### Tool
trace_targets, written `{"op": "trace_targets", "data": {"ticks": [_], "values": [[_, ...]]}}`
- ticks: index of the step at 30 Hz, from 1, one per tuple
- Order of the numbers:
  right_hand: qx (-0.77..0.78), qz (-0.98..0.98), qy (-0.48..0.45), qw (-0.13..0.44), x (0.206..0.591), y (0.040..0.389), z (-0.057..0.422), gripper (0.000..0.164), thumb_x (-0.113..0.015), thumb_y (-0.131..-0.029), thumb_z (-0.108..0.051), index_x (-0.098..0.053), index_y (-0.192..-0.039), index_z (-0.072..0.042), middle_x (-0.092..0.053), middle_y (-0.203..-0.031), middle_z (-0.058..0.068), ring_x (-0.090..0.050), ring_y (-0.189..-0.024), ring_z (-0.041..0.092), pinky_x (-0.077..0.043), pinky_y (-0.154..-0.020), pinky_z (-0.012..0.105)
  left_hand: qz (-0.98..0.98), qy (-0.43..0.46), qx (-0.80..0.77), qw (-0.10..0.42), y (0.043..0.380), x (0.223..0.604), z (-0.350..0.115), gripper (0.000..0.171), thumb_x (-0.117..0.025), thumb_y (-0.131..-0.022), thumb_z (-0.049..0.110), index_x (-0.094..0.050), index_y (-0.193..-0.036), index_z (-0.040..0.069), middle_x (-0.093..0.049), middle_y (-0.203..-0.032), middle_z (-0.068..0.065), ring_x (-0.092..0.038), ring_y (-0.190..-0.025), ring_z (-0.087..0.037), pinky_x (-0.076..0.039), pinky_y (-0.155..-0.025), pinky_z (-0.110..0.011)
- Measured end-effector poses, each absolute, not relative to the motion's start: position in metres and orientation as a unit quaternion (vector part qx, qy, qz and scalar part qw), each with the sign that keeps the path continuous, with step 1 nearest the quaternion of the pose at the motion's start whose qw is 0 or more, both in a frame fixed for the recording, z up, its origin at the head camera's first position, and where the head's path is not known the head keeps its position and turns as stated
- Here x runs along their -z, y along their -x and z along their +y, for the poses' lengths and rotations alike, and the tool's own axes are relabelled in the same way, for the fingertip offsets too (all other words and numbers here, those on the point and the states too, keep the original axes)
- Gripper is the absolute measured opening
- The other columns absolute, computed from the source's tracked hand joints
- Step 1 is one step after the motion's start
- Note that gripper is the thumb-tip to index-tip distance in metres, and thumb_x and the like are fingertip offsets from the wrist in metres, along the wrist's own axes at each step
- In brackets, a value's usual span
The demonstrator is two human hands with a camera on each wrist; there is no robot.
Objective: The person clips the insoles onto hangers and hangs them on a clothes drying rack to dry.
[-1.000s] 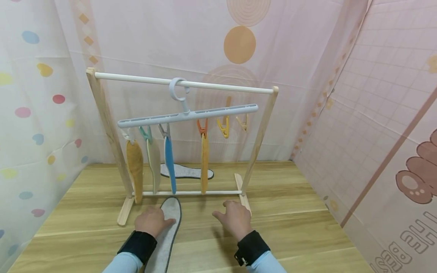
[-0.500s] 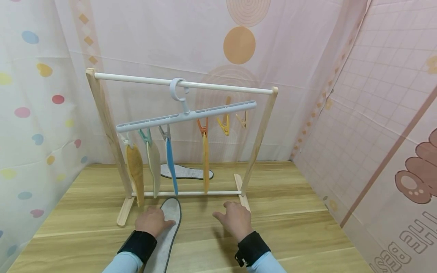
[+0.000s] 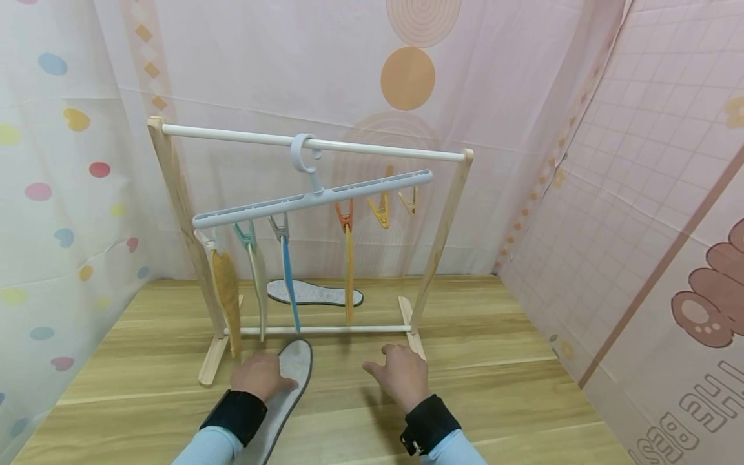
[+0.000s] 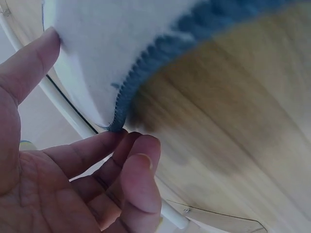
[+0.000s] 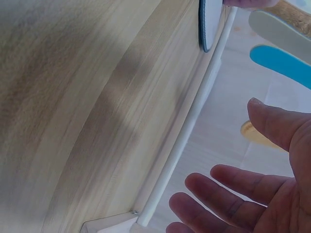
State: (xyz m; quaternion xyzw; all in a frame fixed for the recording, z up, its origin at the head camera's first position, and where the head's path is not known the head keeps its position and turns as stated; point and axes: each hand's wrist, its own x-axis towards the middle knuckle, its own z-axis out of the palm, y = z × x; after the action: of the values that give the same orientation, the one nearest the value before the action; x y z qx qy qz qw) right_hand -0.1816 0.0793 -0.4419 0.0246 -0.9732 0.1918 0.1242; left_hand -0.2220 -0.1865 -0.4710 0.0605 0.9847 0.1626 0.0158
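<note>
A grey insole point(image 3: 297, 363) with a dark stitched edge lies lengthwise at the front left of the table. My left hand point(image 3: 258, 376) pinches it: the thumb reaches over its face, and in the left wrist view the fingertips meet the stitched rim of the insole point(image 4: 92, 58). To the right, my right hand point(image 3: 403, 376) hovers with fingers spread and holds nothing; the right wrist view shows its bare palm. Beyond both hands, a pale grey clip hanger point(image 3: 349, 192) hangs tilted, left end low. Its clips carry a mustard insole point(image 3: 225, 290), a cream insole point(image 3: 258, 284), a blue insole point(image 3: 289, 278) and an orange-yellow insole point(image 3: 349, 271).
The hanger hooks over the top bar point(image 3: 232, 134) of a wooden rack. A yellow clip point(image 3: 381, 212) and a cream clip point(image 3: 410, 201) hang without insoles on the right. Another grey insole point(image 3: 310, 293) lies behind the bottom bar point(image 3: 378, 329). Patterned cloth surrounds the wooden table point(image 3: 494, 387).
The hanger has swung and turned, its left end lower and its right end higher; hanging insoles shifted with it. The front insole has turned, its tip slightly rightward. The right hand stays put.
</note>
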Motion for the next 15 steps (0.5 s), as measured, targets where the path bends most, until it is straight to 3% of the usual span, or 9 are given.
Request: {"op": "trace_targets", "data": {"ticks": [15], "values": [[-0.190, -0.974, -0.021, 0.123, 0.4432, 0.1828, 0.0812, 0.049, -0.078, -0.081, -0.047, -0.075, -0.102, -0.003, -0.073, -0.092, 0.013, -0.068, -0.073, 0.025, -0.050, -0.054, 0.037, 0.983, -0.084, -0.158, 0.029, 0.2231, 0.4644, -0.1814, 0.058, -0.088, -0.068, 0.036, -0.066, -0.102, -0.005, -0.065, -0.098, -0.021, -0.063, -0.093, -0.039, -0.052, -0.076, -0.054]]}}
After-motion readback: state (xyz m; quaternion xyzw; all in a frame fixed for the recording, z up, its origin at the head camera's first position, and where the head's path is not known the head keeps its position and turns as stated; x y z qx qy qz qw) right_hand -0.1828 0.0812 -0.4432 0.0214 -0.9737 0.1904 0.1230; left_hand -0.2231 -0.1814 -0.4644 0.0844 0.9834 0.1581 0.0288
